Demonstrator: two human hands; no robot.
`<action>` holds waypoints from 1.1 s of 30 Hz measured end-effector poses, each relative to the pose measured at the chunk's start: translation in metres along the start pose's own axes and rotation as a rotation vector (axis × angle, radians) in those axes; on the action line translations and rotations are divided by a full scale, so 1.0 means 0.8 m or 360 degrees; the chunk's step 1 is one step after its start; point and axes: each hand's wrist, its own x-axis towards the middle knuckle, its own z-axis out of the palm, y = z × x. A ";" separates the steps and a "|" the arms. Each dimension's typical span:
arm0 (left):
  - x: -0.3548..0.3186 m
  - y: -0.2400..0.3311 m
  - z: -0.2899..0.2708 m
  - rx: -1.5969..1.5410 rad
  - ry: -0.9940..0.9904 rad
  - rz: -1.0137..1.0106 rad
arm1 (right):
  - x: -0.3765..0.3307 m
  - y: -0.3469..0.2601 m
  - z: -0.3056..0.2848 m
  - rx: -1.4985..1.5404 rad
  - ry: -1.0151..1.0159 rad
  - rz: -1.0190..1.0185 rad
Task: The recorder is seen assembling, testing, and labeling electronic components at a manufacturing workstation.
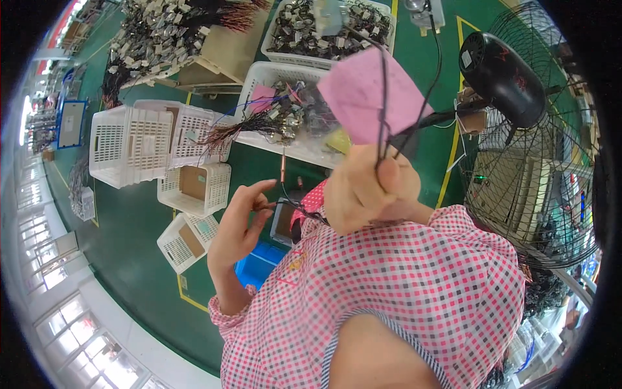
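Note:
My right hand, raised in front of my chest, is closed in a fist around thin black cables. The cables run upward from the fist to pale, clear-looking end pieces at the top of the view. Behind them is a pink square sheet, its lower edge by the fist; whether the hand holds it too, I cannot tell. To the left, my left hand is closed at the fingertips on a dark cable with a copper-coloured tip. This cable runs toward my right hand.
A white basket with wired parts stands ahead, and a fuller basket lies beyond it. Stacked white crates are at left, a heaped table behind them. A black caged fan stands at right; a blue bin is below.

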 end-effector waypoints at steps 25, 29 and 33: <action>0.024 -0.011 -0.018 0.0212 -0.0420 0.0455 | 0.017 0.022 0.008 0.0392 -0.0215 0.0174; 0.015 -0.029 0.010 -0.0188 -0.0668 -0.0064 | 0.001 0.012 -0.003 0.0327 0.0261 0.0528; -0.003 -0.139 0.049 -0.0436 -0.1137 0.0081 | -0.025 0.020 0.032 -0.0019 0.0400 0.1023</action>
